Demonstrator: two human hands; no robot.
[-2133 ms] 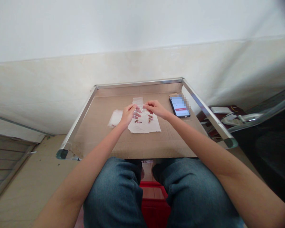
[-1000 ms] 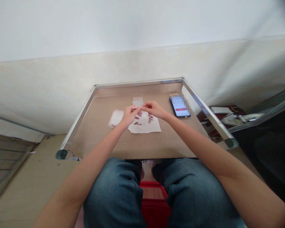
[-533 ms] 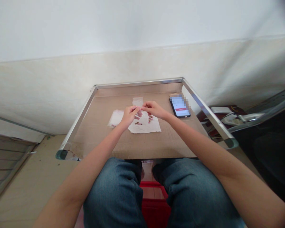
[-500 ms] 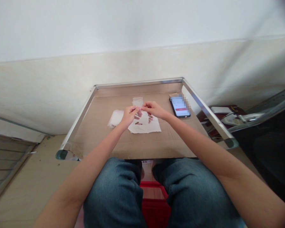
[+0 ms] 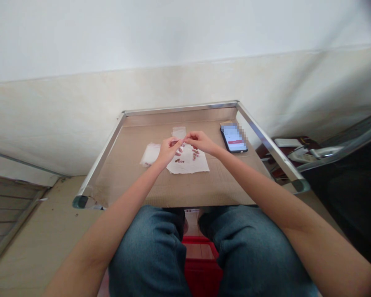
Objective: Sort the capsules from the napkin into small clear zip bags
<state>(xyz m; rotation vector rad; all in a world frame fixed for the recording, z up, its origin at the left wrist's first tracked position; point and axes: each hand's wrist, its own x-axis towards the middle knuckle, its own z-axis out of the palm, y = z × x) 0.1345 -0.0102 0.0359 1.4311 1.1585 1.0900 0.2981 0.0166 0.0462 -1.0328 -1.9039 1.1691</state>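
My left hand (image 5: 168, 150) and my right hand (image 5: 201, 142) meet fingertip to fingertip above a white sheet of paper (image 5: 191, 168). Both are closed in a pinch, and whatever is between the fingertips is too small to make out. Small reddish-brown pieces (image 5: 179, 161) lie on the paper under my left hand. More small brownish pieces (image 5: 195, 154) sit below my right hand. A stack of clear little plastic bags (image 5: 151, 154) is left of the paper. Beyond my fingers lies another clear bag (image 5: 179, 132).
The cardboard-covered table (image 5: 123, 181) has a raised metal frame (image 5: 181, 108) along its back and sides. A phone (image 5: 234, 138) with its screen lit lies at the right. Under the table, between my knees, is a red plastic basket (image 5: 202, 272). A wall stands close behind.
Both hands stay almost in place, still pinching together. The fingers of my left hand have shifted slightly, and a little more of the pieces below shows.
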